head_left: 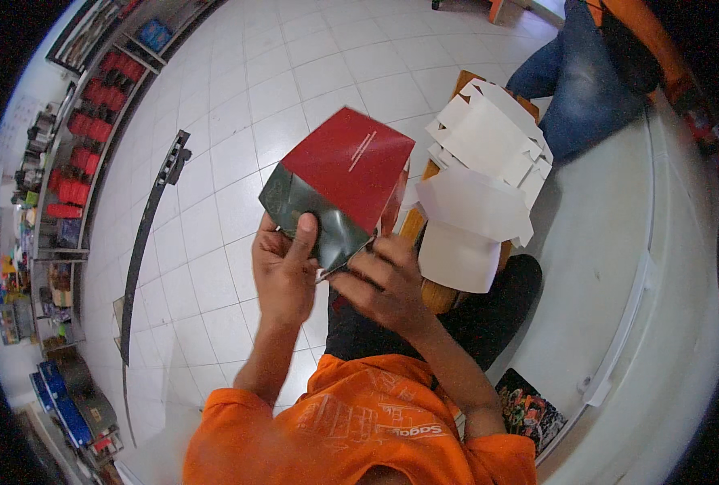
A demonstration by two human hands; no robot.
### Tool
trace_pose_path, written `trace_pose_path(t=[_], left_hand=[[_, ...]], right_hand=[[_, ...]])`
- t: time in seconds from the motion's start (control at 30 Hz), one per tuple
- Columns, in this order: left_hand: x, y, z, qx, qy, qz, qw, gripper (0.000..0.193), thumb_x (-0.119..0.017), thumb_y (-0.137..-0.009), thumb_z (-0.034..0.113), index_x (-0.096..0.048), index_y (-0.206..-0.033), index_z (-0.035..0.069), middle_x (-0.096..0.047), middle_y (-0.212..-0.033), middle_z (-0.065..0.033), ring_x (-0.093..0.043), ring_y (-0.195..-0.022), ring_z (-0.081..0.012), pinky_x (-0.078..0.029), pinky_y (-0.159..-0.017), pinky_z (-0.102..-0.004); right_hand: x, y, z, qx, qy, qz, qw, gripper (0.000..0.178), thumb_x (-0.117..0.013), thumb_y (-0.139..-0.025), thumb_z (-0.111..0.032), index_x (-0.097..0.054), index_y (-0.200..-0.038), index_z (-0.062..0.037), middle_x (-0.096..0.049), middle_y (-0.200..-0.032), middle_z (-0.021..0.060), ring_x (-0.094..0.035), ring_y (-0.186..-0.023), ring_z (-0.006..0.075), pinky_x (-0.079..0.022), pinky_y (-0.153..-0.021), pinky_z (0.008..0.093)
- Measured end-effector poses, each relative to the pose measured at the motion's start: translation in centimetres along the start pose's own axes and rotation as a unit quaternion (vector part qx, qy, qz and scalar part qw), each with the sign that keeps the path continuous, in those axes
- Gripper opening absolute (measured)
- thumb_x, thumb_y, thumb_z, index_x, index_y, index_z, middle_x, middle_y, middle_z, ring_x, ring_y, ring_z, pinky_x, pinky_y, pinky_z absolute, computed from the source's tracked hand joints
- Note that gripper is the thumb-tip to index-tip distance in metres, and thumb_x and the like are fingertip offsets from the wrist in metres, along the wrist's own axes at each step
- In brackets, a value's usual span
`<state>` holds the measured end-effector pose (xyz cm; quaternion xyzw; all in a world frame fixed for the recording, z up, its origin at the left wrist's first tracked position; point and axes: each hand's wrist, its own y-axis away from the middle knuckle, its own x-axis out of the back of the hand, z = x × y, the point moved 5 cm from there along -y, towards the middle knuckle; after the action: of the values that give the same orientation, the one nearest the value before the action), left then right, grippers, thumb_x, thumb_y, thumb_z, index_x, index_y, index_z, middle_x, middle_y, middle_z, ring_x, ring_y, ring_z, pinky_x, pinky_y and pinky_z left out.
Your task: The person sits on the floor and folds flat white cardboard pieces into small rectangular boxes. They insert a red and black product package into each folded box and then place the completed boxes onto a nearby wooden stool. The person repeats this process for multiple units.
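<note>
A folding carton (350, 166), red on its broad panel and dark green toward its lower left, is held up in front of me, tilted. My left hand (285, 263) grips its lower left edge, with the thumb on the green panel and the fingers behind. At the lower right edge, my right hand (388, 279) has its fingers bent against the carton, slightly smeared by motion. What those fingertips press on is partly hidden.
Flat white die-cut card blanks (460, 263) are piled on a wooden stool (412, 230) to my right. Beyond it sits another person in blue jeans (590, 85). Shelves (105, 153) with red items line the left wall. A dark strip (145, 222) stands over the tiled floor (214, 242).
</note>
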<state>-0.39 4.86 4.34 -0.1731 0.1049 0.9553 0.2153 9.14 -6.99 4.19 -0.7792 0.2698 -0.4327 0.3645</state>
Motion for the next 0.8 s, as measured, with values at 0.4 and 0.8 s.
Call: trace_pose_path(t=[0.4,0.8], left_hand=[[-3.5,-0.3,0.3,-0.198,-0.076,0.058,0.976,0.019,-0.067,-0.097,0.016,-0.066,-0.1,-0.003,-0.071,-0.092,-0.0059,-0.065,-0.077,-0.0101,-0.051,-0.063,-0.0243],[-4.8,-1.9,-1.5,-0.095,0.067,-0.084,0.99,0.029,-0.051,-0.105,0.028,-0.059,-0.113,0.002,-0.068,-0.101,-0.0076,-0.065,-0.087,-0.014,-0.053,-0.074,-0.0278]], right_hand=[[4.1,-2.8,4.0,-0.074,-0.088,-0.013,0.993,0.057,-0.077,-0.081,-0.022,-0.06,-0.133,-0.0046,-0.061,-0.133,0.0102,-0.059,-0.117,0.0312,-0.048,-0.099,0.0424],[4.0,-2.8,5.0,-0.127,-0.101,-0.059,0.985,0.037,-0.075,-0.083,-0.013,-0.069,-0.119,-0.0062,-0.063,-0.119,0.0112,-0.059,-0.116,0.031,-0.048,-0.099,0.0446]])
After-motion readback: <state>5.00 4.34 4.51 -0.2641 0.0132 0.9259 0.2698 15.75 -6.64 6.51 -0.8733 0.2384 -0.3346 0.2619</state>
